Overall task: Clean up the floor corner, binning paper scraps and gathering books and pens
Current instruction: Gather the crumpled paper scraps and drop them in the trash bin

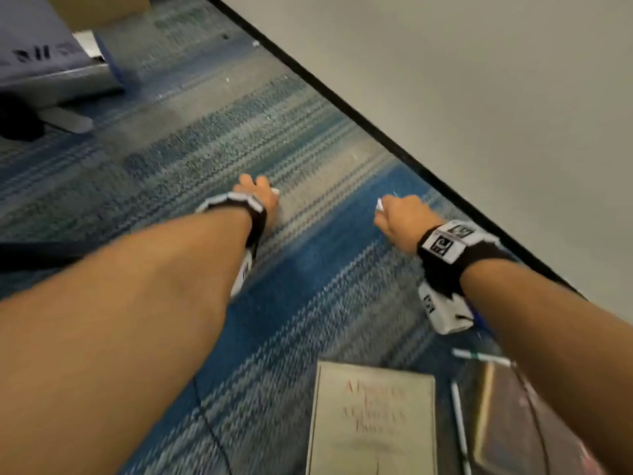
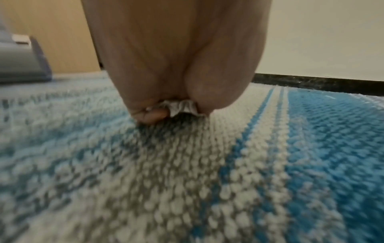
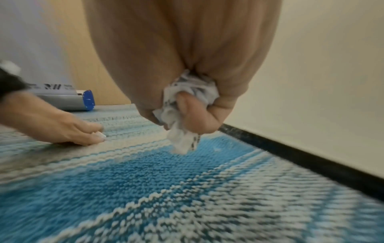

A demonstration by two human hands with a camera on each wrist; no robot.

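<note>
My left hand [image 1: 260,193] is low on the striped carpet and pinches a small white paper scrap [image 2: 184,107], also seen as a white scrap [image 3: 100,135] under the fingertips in the right wrist view. My right hand [image 1: 399,214] hovers just above the blue band near the wall, fist curled round a crumpled wad of printed white paper scraps [image 3: 185,106]; a bit of paper [image 1: 379,204] pokes out at the knuckles. A pale notebook [image 1: 373,423] with red writing lies at the bottom. A dark shiny book [image 1: 507,416] and white pens [image 1: 459,426] lie beside it.
A black skirting board [image 1: 376,132] runs diagonally along the pale wall [image 1: 479,80] on the right. A grey-blue box [image 1: 44,60] stands at the far left, with a dark object [image 1: 17,118] near it. Tiny white specks [image 1: 255,43] dot the far carpet.
</note>
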